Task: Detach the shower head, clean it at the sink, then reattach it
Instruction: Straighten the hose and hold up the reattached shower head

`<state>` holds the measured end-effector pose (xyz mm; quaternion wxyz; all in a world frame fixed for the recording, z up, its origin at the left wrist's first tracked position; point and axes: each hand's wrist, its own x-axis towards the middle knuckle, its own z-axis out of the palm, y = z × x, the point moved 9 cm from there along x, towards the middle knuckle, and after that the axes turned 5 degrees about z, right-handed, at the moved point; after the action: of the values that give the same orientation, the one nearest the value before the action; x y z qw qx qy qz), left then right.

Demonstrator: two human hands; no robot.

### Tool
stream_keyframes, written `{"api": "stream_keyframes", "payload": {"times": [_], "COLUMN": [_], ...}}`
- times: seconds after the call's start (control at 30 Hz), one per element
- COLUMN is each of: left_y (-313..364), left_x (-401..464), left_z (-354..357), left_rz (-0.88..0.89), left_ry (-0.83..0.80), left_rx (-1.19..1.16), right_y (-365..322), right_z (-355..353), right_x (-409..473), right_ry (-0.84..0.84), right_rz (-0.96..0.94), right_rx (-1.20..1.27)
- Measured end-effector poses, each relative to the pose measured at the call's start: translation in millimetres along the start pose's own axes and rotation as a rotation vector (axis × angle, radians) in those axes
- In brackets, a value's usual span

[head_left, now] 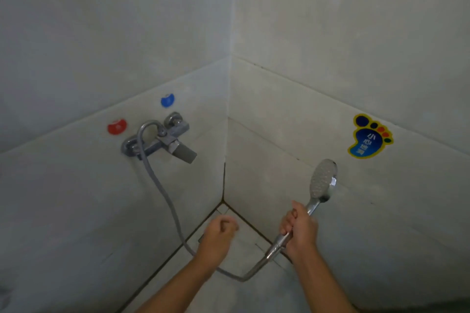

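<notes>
I am looking down into the tiled corner of a shower stall. My right hand [300,227] is gripping the chrome handle of the shower head [322,180], fingers wrapped fully round it. The shower head is standing out in front of the right wall, its long axis slanting from lower left to upper right, the round spray face up near a blue and yellow foot-shaped sticker [370,136] and turned toward me.

The handle's lower end is poking out below my right fist, where the hose nut [274,251] is joining it to the grey hose [162,193]. The hose is sagging in a loop behind my left forearm and climbing to the wall-mounted mixer tap [159,138], which is sitting between a red marker [117,126] and a blue marker [167,100] on the left wall.

My left hand [220,230] is hovering to the left of the nut, fingers curled in loosely and holding nothing. It is the nearer free hand. The nut is lying to its right and slightly lower, near but not touching. I judge the coming move to be the left hand reaching across to that nut and twisting it about the handle's slanted axis while the right hand is steadying the head.
</notes>
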<state>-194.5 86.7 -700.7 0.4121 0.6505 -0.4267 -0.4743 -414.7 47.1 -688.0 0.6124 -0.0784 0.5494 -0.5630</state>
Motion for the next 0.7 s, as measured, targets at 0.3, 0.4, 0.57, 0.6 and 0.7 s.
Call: {"api": "stream_keyframes", "payload": {"times": [0.3, 0.4, 0.57, 0.6, 0.7], "left_y": [17, 12, 9, 10, 8], "left_x": [117, 144, 166, 170, 183], "left_z": [-127, -137, -137, -136, -135], "left_rz": [-0.079, -0.105, -0.11, -0.096, -0.083], "left_ry": [0.294, 0.29, 0.258, 0.252, 0.235], "left_rx": [-0.099, -0.112, -0.174, -0.17, -0.164], "right_y": [-13, -17, -21, -23, -28], "right_z": [31, 41, 51, 53, 54], "right_x": [23, 31, 46, 48, 54], "right_ry": [0.026, 0.03, 0.068, 0.078, 0.121], "right_rz": [0.003, 0.032, 0.029, 0.021, -0.006], "right_rx": [0.015, 0.031, 0.015, 0.003, -0.043]}}
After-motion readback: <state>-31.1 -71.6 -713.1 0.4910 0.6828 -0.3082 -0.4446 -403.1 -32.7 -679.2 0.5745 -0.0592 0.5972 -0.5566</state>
